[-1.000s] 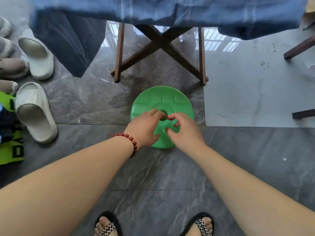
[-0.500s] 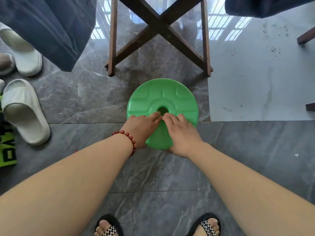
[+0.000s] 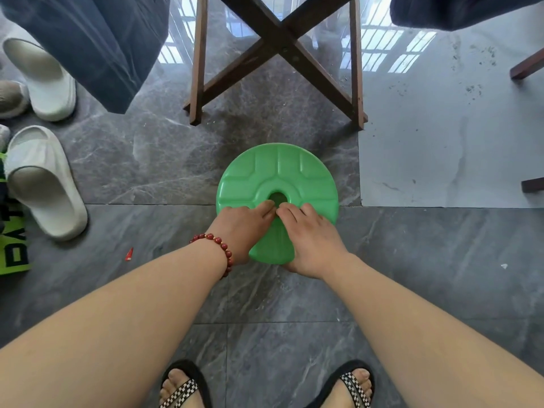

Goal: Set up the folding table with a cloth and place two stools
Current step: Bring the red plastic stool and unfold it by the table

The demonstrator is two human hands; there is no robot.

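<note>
A round green plastic stool (image 3: 276,172) with a hole in the middle of its seat stands on the grey floor, just in front of the folding table's crossed wooden legs (image 3: 279,45). My left hand (image 3: 244,228), with a red bead bracelet on the wrist, lies over the near left part of the seat. My right hand (image 3: 312,237) covers the near right part, its palm wrapping the near rim. The fingertips of both hands meet at the edge of the hole. A dark blue cloth (image 3: 97,39) hangs down from the table at the upper left and upper right.
White slippers (image 3: 44,181) and other shoes lie at the left, beside a green printed bag (image 3: 11,251). A small red scrap (image 3: 129,254) lies on the floor. Dark furniture legs (image 3: 527,66) stand at the right edge. My sandalled feet are at the bottom.
My fingers have come out of the stool's centre hole and now lie flat on the seat. The view has dropped lower and closer to the stool and table legs.
</note>
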